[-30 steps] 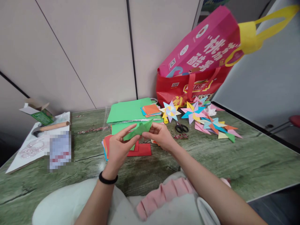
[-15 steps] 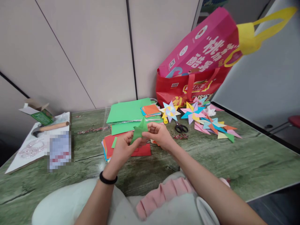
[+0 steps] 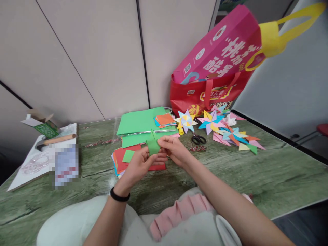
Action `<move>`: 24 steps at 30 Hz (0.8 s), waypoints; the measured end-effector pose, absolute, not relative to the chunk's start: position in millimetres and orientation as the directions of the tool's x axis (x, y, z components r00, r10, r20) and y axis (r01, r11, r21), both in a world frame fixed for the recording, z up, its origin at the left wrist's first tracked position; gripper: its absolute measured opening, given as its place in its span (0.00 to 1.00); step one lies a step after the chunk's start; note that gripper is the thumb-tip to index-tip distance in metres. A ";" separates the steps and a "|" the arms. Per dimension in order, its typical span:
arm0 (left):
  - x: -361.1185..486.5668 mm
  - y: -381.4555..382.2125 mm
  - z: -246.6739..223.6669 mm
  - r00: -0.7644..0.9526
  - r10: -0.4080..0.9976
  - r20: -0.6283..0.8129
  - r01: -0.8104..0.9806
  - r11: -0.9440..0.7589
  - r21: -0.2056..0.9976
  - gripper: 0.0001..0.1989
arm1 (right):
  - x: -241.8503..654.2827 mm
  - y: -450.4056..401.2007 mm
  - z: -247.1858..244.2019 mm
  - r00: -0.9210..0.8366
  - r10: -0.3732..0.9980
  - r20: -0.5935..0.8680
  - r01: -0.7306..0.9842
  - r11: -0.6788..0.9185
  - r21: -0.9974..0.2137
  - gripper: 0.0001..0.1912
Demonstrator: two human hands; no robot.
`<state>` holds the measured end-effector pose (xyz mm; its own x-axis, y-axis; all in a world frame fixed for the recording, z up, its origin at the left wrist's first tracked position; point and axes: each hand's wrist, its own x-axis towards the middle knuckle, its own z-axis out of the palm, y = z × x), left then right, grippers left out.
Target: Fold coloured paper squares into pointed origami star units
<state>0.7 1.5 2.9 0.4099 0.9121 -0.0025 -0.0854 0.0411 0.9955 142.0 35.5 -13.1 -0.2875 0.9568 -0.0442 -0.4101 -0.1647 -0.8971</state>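
Observation:
A small folded piece of green paper (image 3: 153,144), with a pointed tip at its top, is held up between my two hands. My left hand (image 3: 143,160) grips its lower left side, thumb in front and fingers behind. At its right edge my right hand (image 3: 174,147) pinches it between thumb and fingers. Below and behind them lie red paper sheets (image 3: 119,158) in a stack, with a small green paper square (image 3: 128,156) on top. Some of that stack is hidden by my hands.
Green sheets (image 3: 140,121) lie behind my hands, with orange squares (image 3: 165,119) on them. Black scissors (image 3: 198,138) and folded paper stars (image 3: 211,122) lie to the right, before a red bag (image 3: 189,95). A hammer (image 3: 60,138) rests on a white board (image 3: 25,174) at left.
The green paper has turned from a tilted position to face me more squarely. My left fingers have spread out beneath it, and more of the small green square shows.

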 end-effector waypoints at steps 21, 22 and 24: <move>10.6 -0.9 2.0 0.276 0.944 -0.181 0.080 0.165 0.983 0.11 | 139.6 35.1 -18.8 -0.350 0.936 0.030 -0.330 -0.093 -0.939 0.16; 11.3 -1.6 3.2 0.283 0.940 -0.192 0.108 0.168 0.980 0.11 | 139.7 34.9 -19.3 -0.352 0.935 0.048 -0.313 -0.069 -0.947 0.16; 12.7 -2.9 4.8 0.283 0.937 -0.207 0.142 0.172 0.975 0.11 | 140.0 34.5 -19.7 -0.346 0.936 0.062 -0.276 -0.038 -0.960 0.15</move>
<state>12.7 -2.9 4.8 0.2826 0.9367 -0.2069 0.1423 0.1724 0.9747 140.0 34.5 -19.7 -0.3463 0.9361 0.0623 -0.2762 -0.0383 -0.9603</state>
